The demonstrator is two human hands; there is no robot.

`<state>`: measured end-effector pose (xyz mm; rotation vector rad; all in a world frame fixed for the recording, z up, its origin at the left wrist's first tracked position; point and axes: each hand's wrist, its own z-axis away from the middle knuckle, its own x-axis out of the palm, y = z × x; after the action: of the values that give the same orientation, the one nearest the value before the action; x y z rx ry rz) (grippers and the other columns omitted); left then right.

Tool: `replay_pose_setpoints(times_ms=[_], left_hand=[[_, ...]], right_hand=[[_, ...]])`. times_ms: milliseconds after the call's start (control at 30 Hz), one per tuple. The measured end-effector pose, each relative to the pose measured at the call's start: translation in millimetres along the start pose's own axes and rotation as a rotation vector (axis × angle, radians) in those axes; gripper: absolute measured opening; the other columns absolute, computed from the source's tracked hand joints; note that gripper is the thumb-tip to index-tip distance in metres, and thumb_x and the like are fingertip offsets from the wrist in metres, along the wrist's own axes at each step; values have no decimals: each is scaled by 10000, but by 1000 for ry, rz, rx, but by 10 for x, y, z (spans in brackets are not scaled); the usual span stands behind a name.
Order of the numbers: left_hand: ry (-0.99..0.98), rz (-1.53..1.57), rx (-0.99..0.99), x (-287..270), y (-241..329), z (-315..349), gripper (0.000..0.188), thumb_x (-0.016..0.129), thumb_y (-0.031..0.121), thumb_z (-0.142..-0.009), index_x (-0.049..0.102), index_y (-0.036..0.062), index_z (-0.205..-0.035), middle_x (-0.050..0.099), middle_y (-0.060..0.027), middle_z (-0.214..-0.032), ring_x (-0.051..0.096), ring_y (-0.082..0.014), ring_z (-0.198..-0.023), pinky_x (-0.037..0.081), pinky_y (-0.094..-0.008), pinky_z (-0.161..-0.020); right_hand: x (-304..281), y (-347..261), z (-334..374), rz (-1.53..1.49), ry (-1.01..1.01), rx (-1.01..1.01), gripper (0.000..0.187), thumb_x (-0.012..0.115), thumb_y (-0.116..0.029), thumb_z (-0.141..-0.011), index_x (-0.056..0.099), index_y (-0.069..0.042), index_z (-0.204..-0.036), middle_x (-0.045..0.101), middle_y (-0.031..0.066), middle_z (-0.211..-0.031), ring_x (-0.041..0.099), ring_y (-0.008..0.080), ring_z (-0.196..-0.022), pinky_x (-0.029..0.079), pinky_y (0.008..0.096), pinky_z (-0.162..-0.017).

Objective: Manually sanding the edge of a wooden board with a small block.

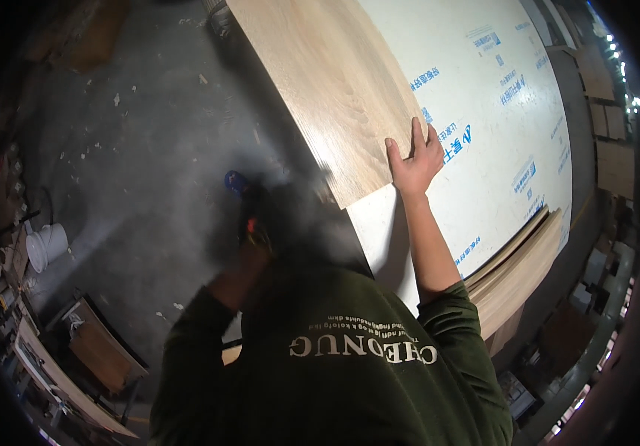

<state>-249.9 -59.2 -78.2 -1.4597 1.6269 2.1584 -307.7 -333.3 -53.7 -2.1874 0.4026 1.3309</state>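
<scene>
My right hand (419,163) lies on a wood-grain board (335,82), close to its near right corner. The thumb rests on the board's face, and the other fingers spread over its right edge. Under the board is a large white panel (502,145) with blue print. Lower and to the left, my left hand (249,260) is dim and smeared beside my body. It seems closed round a dark object (256,227) with a red-orange part, whose kind I cannot make out. A blue rounded thing (236,182) shows just beyond; whether it belongs to that object is unclear.
Several wood-grain boards (517,275) are stacked on the white panel's near right part. A white bucket (47,247) stands on the grey floor (149,126) at left, amid scattered scraps. Framed panels (104,346) lean at lower left. Brown boxes or boards (615,167) line the far right.
</scene>
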Motion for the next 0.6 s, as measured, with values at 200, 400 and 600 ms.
replay_pose_setpoints(times_ms=[200,400,600], left_hand=[[451,-287,105,-738,-877,-1246,146,508,201,-956,607,95,-953,558,-68,-719,553,-238,-622,463,-346,-559],[244,-513,127,-11,169,-529,181,498,205,-957,623,87,-902,553,-68,-703,575,-235,-633,469,-376,-562],[-730,41,127,-157,828,109,435,483,279,-945,491,168,-1365,660,-149,-1109,650,-297,-1013,493,-455,-870]], right_hand=[[26,-198,-71,-1,6,-67,691,754,-432,-734,583,-110,-1321,518,235,-1304,478,382,-1180,338,478,-1024],[-21,54,-28,-46,3,10,712,760,-462,-702,600,-114,-1302,500,224,-1319,450,381,-1204,290,488,-1051],[11,-57,-22,72,-102,-17,776,689,-483,-770,474,-91,-1405,421,254,-1392,382,403,-1284,263,544,-1056]])
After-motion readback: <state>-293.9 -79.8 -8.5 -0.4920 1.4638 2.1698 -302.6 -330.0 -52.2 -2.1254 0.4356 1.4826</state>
